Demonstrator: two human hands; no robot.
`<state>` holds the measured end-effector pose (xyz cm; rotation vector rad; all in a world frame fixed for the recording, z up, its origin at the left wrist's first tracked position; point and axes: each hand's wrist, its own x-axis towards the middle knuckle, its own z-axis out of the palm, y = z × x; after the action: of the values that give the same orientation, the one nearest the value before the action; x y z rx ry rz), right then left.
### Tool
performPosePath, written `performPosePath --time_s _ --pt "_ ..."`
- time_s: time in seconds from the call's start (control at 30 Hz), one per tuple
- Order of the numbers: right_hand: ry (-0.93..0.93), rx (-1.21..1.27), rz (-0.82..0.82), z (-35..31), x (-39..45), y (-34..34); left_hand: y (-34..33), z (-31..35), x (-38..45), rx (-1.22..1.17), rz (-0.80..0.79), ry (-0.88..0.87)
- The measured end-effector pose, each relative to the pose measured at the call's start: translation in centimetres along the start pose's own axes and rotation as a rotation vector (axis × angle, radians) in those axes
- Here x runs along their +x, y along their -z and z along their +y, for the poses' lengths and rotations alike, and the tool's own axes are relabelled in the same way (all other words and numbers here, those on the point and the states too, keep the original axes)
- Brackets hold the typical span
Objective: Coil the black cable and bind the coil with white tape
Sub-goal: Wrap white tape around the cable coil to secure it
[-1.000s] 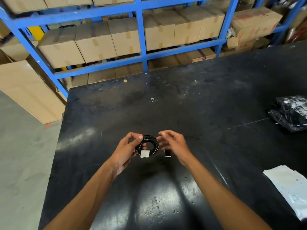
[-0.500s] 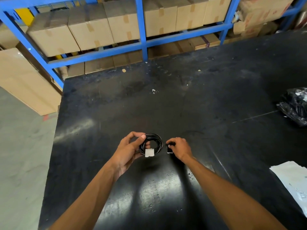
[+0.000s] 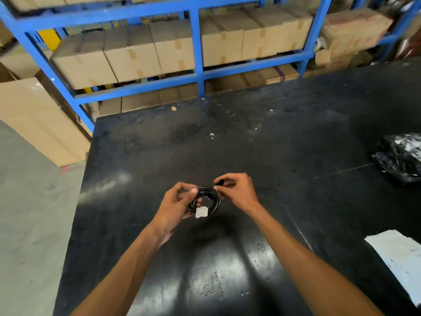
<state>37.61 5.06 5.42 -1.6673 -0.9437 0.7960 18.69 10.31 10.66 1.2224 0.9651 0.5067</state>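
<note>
Right hand (image 3: 239, 192) lifted off black bench (image 3: 273, 144), now pinching cable end beside coiled black cable (image 3: 206, 199); left hand (image 3: 176, 204) grips coil, white tape (image 3: 201, 212) at its near edge.

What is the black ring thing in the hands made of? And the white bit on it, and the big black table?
The black cable looks like wire in a smooth plastic or rubber coat: thin bright glints run along its loops. The white tape looks papery or plasticky and dull, a flat patch with no glare. The table has a hard, glossy black top, perhaps painted or laminated; it mirrors the lights and shows scuffs.
</note>
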Motion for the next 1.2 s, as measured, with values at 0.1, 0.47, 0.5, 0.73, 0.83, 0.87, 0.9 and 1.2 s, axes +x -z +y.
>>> performPosePath --time_s 0.1,0.47,0.5,0.73,0.83,0.87,0.9,1.2 --pt "0.025 0.034 -0.076 -1.3 -0.7 0.4 0.1 0.8 -0.9 0.022 -0.002 -0.041" --pt "-0.052 0.298 -0.330 -5.5 -4.1 0.3 1.0 2.5 -4.6 0.081 0.001 -0.151" --pt "-0.074 0.331 -0.347 -5.9 -4.4 0.3 1.1 2.6 -4.9 0.094 0.006 -0.159" --pt "-0.138 0.349 -0.444 -8.4 -5.7 0.7 1.9 3.0 -7.3 0.166 0.031 -0.195" --pt "-0.173 0.303 -0.489 -9.3 -6.3 0.1 2.1 3.2 -8.4 0.176 0.013 -0.220" --pt "-0.185 0.288 -0.496 -9.5 -6.5 -0.2 2.1 3.4 -8.8 0.175 0.009 -0.237" --pt "-0.200 0.279 -0.500 -9.7 -6.7 -0.5 2.1 3.5 -9.2 0.170 0.001 -0.259" --pt "-0.240 0.391 -0.525 -11.7 -8.5 -2.3 3.2 4.3 -12.0 0.216 0.026 -0.414"
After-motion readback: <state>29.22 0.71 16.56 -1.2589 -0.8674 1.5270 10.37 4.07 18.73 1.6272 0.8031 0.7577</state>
